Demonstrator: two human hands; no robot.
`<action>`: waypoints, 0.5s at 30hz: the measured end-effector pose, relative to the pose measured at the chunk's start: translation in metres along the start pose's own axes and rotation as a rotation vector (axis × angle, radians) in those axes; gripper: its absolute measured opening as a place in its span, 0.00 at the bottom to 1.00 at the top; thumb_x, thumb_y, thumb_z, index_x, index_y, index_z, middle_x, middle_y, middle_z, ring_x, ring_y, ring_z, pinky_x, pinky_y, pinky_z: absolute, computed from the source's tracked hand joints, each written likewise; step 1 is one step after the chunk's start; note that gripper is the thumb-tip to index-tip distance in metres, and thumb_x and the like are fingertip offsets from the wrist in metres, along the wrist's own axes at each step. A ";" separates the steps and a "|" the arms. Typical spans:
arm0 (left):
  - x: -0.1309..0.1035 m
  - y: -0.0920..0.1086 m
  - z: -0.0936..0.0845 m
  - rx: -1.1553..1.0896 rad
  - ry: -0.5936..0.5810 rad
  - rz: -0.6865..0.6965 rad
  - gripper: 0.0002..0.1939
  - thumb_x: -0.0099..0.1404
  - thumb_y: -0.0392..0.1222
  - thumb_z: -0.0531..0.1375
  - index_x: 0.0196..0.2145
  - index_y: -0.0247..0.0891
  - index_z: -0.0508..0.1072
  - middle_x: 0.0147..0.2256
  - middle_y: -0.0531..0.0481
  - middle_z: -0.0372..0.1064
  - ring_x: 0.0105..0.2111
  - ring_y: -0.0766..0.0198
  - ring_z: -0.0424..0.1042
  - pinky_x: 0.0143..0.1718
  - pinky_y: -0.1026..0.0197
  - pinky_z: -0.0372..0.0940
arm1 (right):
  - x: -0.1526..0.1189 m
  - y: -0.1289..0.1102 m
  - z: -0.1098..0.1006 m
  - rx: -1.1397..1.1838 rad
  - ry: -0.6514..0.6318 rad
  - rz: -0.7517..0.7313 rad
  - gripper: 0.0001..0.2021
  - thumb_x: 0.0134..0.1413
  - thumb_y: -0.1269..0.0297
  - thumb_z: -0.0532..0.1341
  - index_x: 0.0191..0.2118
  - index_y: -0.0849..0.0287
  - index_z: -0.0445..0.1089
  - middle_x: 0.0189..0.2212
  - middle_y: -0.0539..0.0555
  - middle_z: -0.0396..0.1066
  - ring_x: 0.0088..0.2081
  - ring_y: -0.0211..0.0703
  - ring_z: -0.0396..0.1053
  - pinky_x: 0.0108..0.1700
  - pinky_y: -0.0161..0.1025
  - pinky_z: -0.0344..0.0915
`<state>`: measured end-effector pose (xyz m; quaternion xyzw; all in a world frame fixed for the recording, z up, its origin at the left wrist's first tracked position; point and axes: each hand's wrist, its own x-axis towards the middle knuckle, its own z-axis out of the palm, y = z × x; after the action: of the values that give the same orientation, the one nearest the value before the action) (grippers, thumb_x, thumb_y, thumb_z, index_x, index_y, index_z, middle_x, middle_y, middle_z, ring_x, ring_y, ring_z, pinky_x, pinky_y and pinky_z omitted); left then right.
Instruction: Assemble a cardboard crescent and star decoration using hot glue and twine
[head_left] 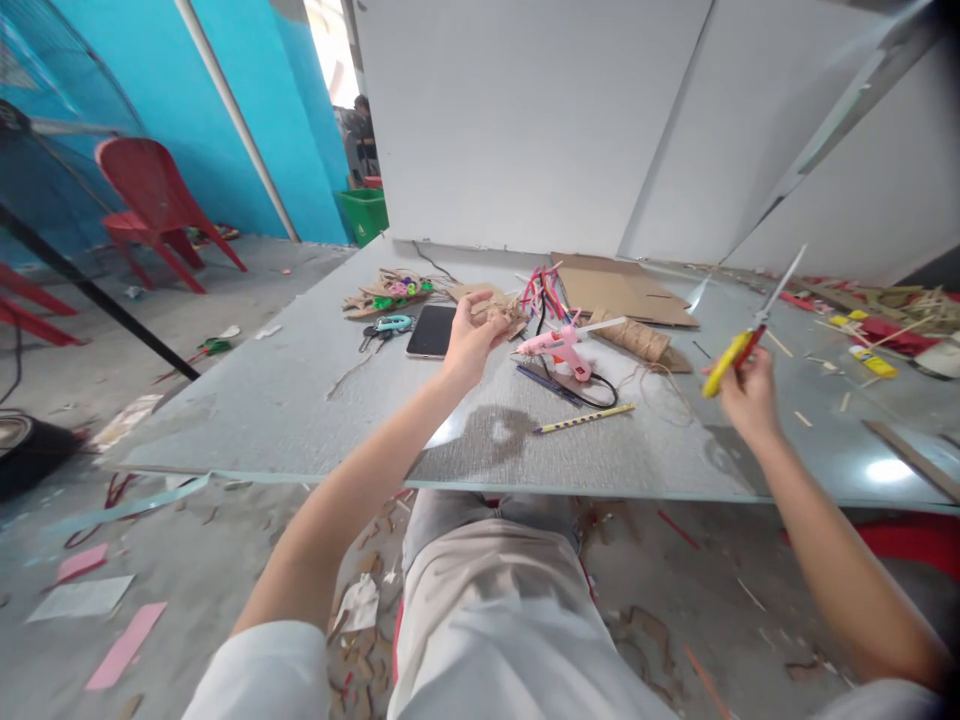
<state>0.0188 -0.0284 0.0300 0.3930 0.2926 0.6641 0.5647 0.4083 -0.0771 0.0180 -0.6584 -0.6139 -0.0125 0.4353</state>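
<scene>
My right hand (750, 392) holds scissors (739, 360) with yellow and red handles, the blades pointing up and away over the right part of the glass table. Near the table's middle, my left hand (474, 335) has its fingers around a small tan piece (504, 308), partly hidden by the fingers. A pink glue gun (561, 348) lies just right of it, with a white stick in its back. Behind are pink and red pipe cleaners (547, 294). To the left of my left hand lies a dark phone (430, 331).
Twine roll (634, 338) and cardboard sheet (622, 288) lie right of centre. A yellow patterned pencil (585, 419) is near the front. Keys (369, 335) and a decorated cardboard piece (386, 292) sit left; sticks and scraps (874, 335) are far right.
</scene>
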 end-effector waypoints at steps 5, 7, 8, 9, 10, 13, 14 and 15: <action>-0.003 -0.001 0.000 0.065 -0.025 0.021 0.23 0.53 0.31 0.65 0.43 0.42 0.61 0.28 0.59 0.68 0.31 0.67 0.76 0.42 0.59 0.72 | -0.001 -0.030 -0.013 0.373 0.087 0.100 0.23 0.42 0.50 0.67 0.41 0.52 0.58 0.26 0.48 0.63 0.19 0.36 0.58 0.23 0.39 0.59; -0.004 0.000 0.000 0.086 -0.029 0.045 0.23 0.52 0.32 0.65 0.43 0.42 0.61 0.28 0.58 0.69 0.30 0.68 0.76 0.40 0.59 0.72 | -0.007 -0.050 -0.014 0.331 -0.025 0.034 0.24 0.39 0.46 0.68 0.39 0.54 0.63 0.28 0.52 0.68 0.21 0.36 0.60 0.25 0.40 0.60; -0.004 0.000 0.000 0.101 -0.034 0.061 0.23 0.52 0.32 0.66 0.43 0.41 0.61 0.28 0.58 0.70 0.30 0.67 0.76 0.39 0.60 0.72 | -0.011 -0.061 -0.013 0.277 -0.079 -0.049 0.26 0.39 0.45 0.69 0.41 0.56 0.65 0.31 0.55 0.70 0.23 0.38 0.63 0.28 0.41 0.63; -0.005 0.000 0.000 0.116 -0.039 0.078 0.23 0.52 0.33 0.66 0.43 0.41 0.62 0.28 0.57 0.70 0.30 0.67 0.76 0.38 0.60 0.72 | -0.015 -0.072 -0.010 0.192 -0.127 -0.163 0.27 0.41 0.45 0.68 0.43 0.57 0.67 0.34 0.57 0.72 0.26 0.41 0.66 0.31 0.42 0.65; -0.005 0.001 0.000 0.130 -0.043 0.095 0.24 0.52 0.33 0.66 0.44 0.41 0.62 0.28 0.57 0.71 0.30 0.67 0.76 0.37 0.61 0.72 | -0.020 -0.082 -0.005 0.078 -0.159 -0.291 0.28 0.44 0.44 0.67 0.46 0.58 0.68 0.36 0.58 0.73 0.28 0.42 0.67 0.32 0.42 0.66; -0.007 0.002 0.001 0.147 -0.052 0.137 0.24 0.52 0.34 0.67 0.44 0.41 0.62 0.29 0.56 0.72 0.30 0.67 0.76 0.36 0.62 0.72 | -0.033 -0.110 0.013 -0.194 -0.181 -0.548 0.28 0.52 0.42 0.61 0.50 0.60 0.70 0.41 0.60 0.75 0.32 0.45 0.70 0.35 0.42 0.66; -0.007 0.002 0.001 0.146 -0.056 0.146 0.23 0.52 0.34 0.67 0.43 0.42 0.62 0.29 0.56 0.72 0.31 0.67 0.76 0.36 0.62 0.72 | -0.037 -0.117 0.020 -0.250 -0.169 -0.585 0.28 0.53 0.42 0.60 0.50 0.61 0.71 0.43 0.61 0.75 0.34 0.47 0.72 0.36 0.42 0.66; -0.007 0.001 0.001 0.146 -0.061 0.152 0.23 0.53 0.35 0.67 0.43 0.42 0.62 0.30 0.55 0.73 0.31 0.67 0.76 0.36 0.62 0.73 | -0.040 -0.123 0.026 -0.292 -0.155 -0.607 0.28 0.54 0.42 0.60 0.50 0.61 0.71 0.44 0.61 0.75 0.35 0.48 0.72 0.36 0.42 0.66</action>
<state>0.0191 -0.0359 0.0302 0.4741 0.2924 0.6697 0.4911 0.2848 -0.1101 0.0484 -0.5003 -0.8046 -0.1792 0.2649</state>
